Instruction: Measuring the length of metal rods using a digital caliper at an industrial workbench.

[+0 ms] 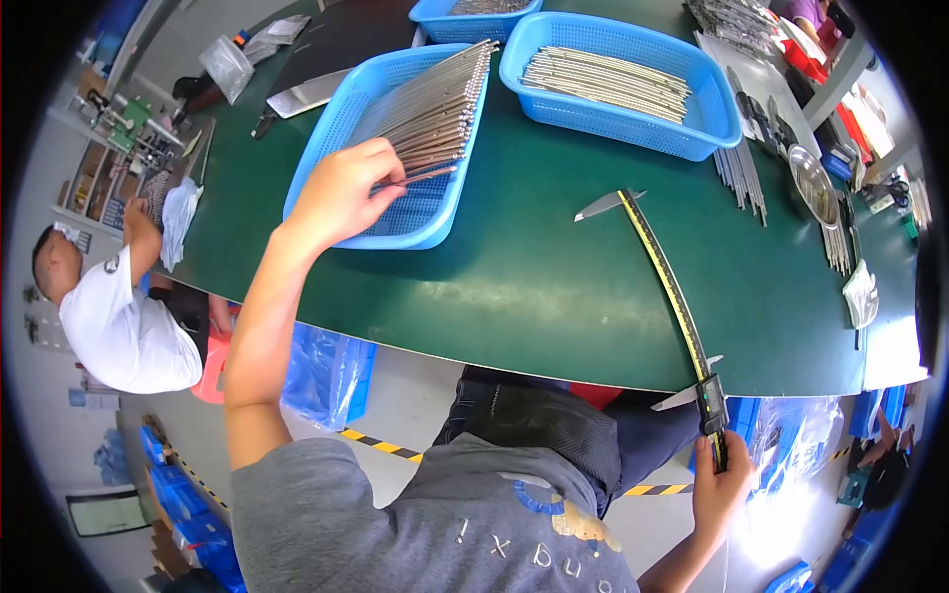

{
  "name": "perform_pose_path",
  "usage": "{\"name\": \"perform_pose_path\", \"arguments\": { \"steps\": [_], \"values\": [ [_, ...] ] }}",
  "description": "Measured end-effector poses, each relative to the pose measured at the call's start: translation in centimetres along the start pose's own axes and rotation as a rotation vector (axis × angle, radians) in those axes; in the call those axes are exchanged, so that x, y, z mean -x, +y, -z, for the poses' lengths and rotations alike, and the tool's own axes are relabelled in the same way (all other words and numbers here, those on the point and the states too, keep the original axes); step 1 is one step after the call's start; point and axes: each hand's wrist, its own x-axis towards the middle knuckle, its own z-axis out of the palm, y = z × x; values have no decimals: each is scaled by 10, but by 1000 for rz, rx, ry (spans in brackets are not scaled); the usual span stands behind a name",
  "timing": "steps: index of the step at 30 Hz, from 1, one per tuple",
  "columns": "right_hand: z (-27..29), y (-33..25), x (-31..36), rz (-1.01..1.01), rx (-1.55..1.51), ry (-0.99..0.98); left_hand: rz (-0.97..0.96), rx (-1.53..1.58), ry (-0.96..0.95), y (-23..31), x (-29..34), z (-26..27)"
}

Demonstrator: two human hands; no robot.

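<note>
My left hand [341, 193] reaches over the near end of a blue plastic basket [450, 212]. Its thumb and fingers pinch the end of a thin metal rod [427, 176]. Beside that rod, many similar rods [430, 109] lie side by side, leaning across the basket. Near the table's front edge, my right hand [724, 484] is closed around the slider end of a long digital caliper [682, 311]. Its yellow and black scale stretches away over the green tabletop, with the fixed jaw resting at the far end. The caliper's display [712, 395] faces up.
A second blue basket [707, 138] with pale rods stands to the right, a third [425, 22] behind. On the right lie loose rods [739, 183], black-handled tools and a metal bowl [813, 186]. A person in white [129, 321] sits at left. The green table [474, 316] curves across.
</note>
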Motion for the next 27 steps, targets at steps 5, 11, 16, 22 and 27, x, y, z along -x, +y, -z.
{"name": "perform_pose_path", "arguments": {
  "steps": [5, 11, 16, 22, 27],
  "values": [
    [-4, -13, 2, 0, -43, 15, -197, 23, 371, 65, -15, 11],
    [-2, -17, 3, 5, -19, -2, -884, 36, 398, 150, -39, -74],
    [-3, -19, 6, 6, -4, 14, -918, 189, 345, 159, -34, -124],
    [-1, -18, 7, -4, -11, 2, -917, 192, 358, 155, -38, -136],
    [-2, -19, 6, -2, -13, -3, -900, 189, 368, 152, -43, -139]
  ]
}}
